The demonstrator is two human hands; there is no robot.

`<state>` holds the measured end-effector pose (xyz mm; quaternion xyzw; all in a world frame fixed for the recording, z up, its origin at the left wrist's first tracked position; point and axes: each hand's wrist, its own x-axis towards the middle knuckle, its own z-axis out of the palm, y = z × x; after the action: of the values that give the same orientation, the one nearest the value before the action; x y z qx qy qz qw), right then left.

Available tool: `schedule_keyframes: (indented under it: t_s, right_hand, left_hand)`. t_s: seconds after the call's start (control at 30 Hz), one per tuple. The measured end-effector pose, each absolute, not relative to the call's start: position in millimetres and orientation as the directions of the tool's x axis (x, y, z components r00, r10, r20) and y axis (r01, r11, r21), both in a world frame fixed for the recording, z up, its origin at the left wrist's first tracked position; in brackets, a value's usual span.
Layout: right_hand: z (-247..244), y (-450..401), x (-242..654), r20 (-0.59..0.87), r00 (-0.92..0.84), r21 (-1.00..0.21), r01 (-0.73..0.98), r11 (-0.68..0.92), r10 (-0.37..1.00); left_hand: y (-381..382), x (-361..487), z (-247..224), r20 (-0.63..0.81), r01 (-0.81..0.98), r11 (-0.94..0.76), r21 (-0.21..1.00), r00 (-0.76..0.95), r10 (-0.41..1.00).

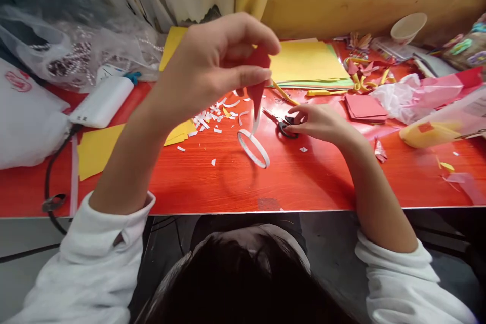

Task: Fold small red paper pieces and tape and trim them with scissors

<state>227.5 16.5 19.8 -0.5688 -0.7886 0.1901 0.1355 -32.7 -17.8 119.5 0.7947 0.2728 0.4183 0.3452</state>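
Raised over the table, my left hand pinches a folded red paper piece between thumb and fingers; part of the paper is hidden by them. A thin white ring hangs below the paper's pointed end, above the tabletop. It looks like a narrow roll of tape, though I cannot be sure. My right hand is low at the table, its thumb and fingers closed around the black handles of a pair of scissors. The blades point away to the left, towards white paper scraps.
On the red table lie yellow paper sheets, red paper squares and a white power bank with a black cable. Plastic bags crowd the left side. Pink wrapping and a paper cup are at the right.
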Motion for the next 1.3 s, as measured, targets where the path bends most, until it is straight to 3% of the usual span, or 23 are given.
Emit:
schedule_keyframes:
  t_s: [0.13, 0.27, 0.37, 0.47, 0.57, 0.67, 0.73, 0.83, 1.3]
  right_hand:
    - [36, 11, 231, -0.118, -0.377, -0.711, 0.678, 0.187, 0.919]
    - [43, 5, 233, -0.027, -0.360, -0.906, 0.403, 0.130, 0.932]
    - [43, 1, 228, 0.050, -0.355, -0.963, 0.232, 0.140, 0.933]
    - [47, -4, 222, 0.148, -0.364, -0.961, 0.167, 0.221, 0.919]
    - [63, -8, 219, 0.160, -0.511, -0.944, 0.170, 0.281, 0.845]
    - [86, -9, 219, 0.094, -0.636, -0.872, 0.318, 0.372, 0.765]
    - [100, -7, 220, -0.005, -0.629, -0.776, 0.493, 0.394, 0.777]
    - [115, -3, 222, -0.022, -0.608, -0.693, 0.581, 0.427, 0.793]
    - [130, 7, 217, -0.054, -0.636, -0.638, 0.615, 0.463, 0.769]
  left_hand:
    - [-9, -27, 155, 0.466, 0.191, -0.696, 0.692, 0.618, 0.633]
    - [2, -24, 164, 0.404, 0.221, -0.662, 0.716, 0.643, 0.651]
    - [12, -24, 161, 0.329, 0.227, -0.535, 0.814, 0.579, 0.746]
    - [23, -24, 157, 0.287, 0.230, -0.473, 0.851, 0.552, 0.783]
    - [31, -25, 155, 0.314, 0.274, -0.553, 0.787, 0.594, 0.741]
    - [36, -27, 154, 0.375, 0.261, -0.630, 0.732, 0.618, 0.691]
    - [38, -28, 155, 0.413, 0.238, -0.665, 0.708, 0.625, 0.662]
    - [36, -28, 156, 0.441, 0.230, -0.682, 0.694, 0.614, 0.655]
    - [31, -22, 159, 0.437, 0.200, -0.688, 0.698, 0.642, 0.630]
